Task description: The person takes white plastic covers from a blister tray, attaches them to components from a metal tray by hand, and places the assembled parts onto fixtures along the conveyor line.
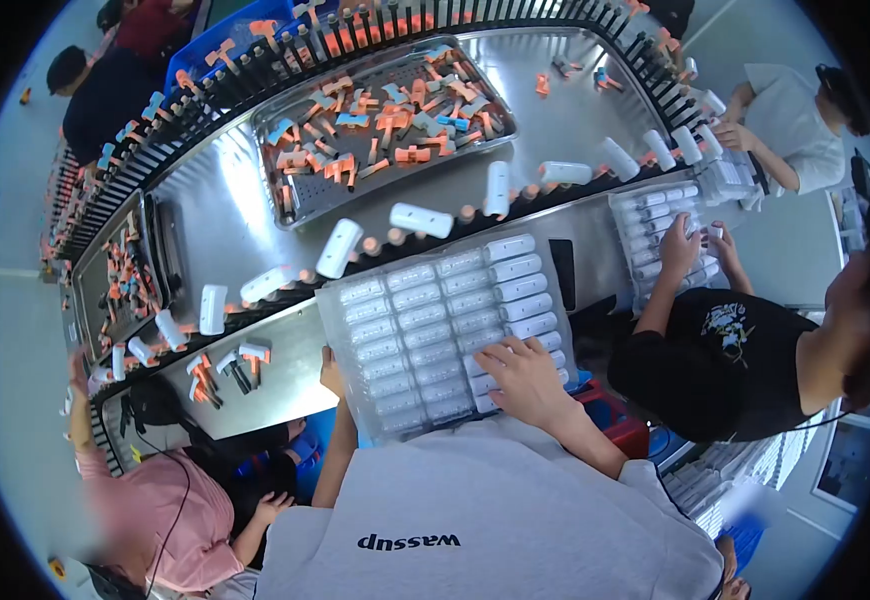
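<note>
In front of my body a clear plastic tray (375, 375) is tilted toward me, with columns of white plastic casings (420, 315) in its pockets. The right-hand column looks whiter and more solid than the others. My left hand (332, 374) grips the tray's left edge, its fingers partly hidden behind it. My right hand (527, 382) lies over the lower part of the right column, fingers spread and touching the casings, with no casing lifted.
Beyond the tray, a curved conveyor carries white casings (420, 220) on pegs. A metal tray (300, 215) of orange, grey and blue pieces stands behind it. A co-worker in black (725, 360) handles another tray (645, 290) at right; one in pink (185, 500) sits at left.
</note>
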Tool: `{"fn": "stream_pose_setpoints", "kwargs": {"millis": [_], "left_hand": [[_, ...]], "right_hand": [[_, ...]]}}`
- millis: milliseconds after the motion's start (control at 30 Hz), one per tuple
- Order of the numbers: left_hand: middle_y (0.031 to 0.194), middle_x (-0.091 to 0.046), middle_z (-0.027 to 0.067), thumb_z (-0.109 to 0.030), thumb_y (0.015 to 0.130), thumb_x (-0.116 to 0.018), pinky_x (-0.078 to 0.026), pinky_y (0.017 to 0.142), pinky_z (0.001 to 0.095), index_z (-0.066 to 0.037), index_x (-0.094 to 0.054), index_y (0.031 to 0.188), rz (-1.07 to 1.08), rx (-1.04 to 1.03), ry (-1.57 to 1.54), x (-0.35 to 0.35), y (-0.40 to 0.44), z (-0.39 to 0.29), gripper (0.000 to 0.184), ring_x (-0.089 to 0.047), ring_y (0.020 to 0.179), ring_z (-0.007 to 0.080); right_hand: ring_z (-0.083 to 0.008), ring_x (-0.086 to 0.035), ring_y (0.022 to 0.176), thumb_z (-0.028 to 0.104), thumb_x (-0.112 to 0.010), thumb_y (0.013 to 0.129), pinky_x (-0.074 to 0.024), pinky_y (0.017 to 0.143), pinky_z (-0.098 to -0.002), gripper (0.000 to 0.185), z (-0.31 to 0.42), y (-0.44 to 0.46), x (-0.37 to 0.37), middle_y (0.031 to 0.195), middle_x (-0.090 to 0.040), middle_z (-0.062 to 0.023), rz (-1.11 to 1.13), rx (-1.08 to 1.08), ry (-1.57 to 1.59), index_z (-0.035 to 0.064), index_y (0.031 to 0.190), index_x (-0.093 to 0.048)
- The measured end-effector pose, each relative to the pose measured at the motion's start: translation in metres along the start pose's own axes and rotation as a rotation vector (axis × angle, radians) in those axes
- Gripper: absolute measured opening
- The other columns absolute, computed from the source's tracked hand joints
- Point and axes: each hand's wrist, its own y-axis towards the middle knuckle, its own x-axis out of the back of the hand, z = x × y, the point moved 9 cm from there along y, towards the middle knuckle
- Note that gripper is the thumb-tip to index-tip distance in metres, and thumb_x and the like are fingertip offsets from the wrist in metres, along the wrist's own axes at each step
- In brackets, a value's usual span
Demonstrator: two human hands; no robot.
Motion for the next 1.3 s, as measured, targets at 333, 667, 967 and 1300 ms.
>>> {"fn": "stream_pose_setpoints", "kwargs": {"millis": [333, 667, 967, 1300], "left_hand": [[0.092, -0.071, 0.0111, -0.023, 0.096, -0.052, -0.051, 0.069, 0.0388, 0.0, -0.066, 0.104, 0.019, -0.102, 0.123, 0.012, 0.001, -0.003, 0.028, -0.068, 0.083, 0.0233], [0.094, -0.071, 0.0097, -0.018, 0.097, -0.052, -0.051, 0.067, 0.0361, 0.001, -0.068, 0.103, 0.083, -0.187, 0.177, 0.002, 0.011, -0.017, 0.025, -0.068, 0.083, 0.021], [0.075, -0.065, 0.0035, -0.012, 0.092, -0.06, -0.044, 0.054, 0.0312, -0.001, -0.069, 0.098, 0.366, -0.216, -0.546, 0.002, 0.024, -0.004, 0.015, -0.06, 0.065, 0.0131], [0.07, -0.057, 0.0046, -0.057, 0.091, -0.056, -0.04, 0.056, 0.0258, 0.006, -0.064, 0.102, 0.63, -0.629, -0.499, 0.203, 0.029, -0.289, 0.065, -0.055, 0.063, 0.0138]], "right_hand": [[-0.0237, -0.057, 0.105, 0.019, -0.079, 0.063, -0.0468, 0.088, -0.0388, 0.055, -0.005, 0.022, -0.013, 0.107, -0.066, -0.0046, 0.12, 0.058, 0.005, 0.008, 0.115, -0.063], [-0.0306, -0.061, 0.105, 0.019, -0.074, 0.066, -0.0474, 0.097, -0.0397, 0.061, 0.012, 0.011, 0.026, 0.109, -0.065, -0.0168, -0.036, 0.258, 0.145, -0.0009, 0.121, -0.06], [-0.0181, -0.06, 0.105, 0.028, -0.05, 0.09, -0.0478, 0.086, -0.03, 0.056, -0.034, 0.03, -0.027, 0.118, -0.064, -0.0089, -0.023, -0.226, 1.563, 0.0044, 0.141, -0.049], [-0.0296, -0.063, 0.107, 0.055, -0.045, 0.097, -0.0524, 0.082, -0.0339, 0.069, -0.044, 0.056, -0.066, 0.132, -0.056, -0.0215, 0.25, -0.18, 2.38, 0.0078, 0.146, -0.04]]}}
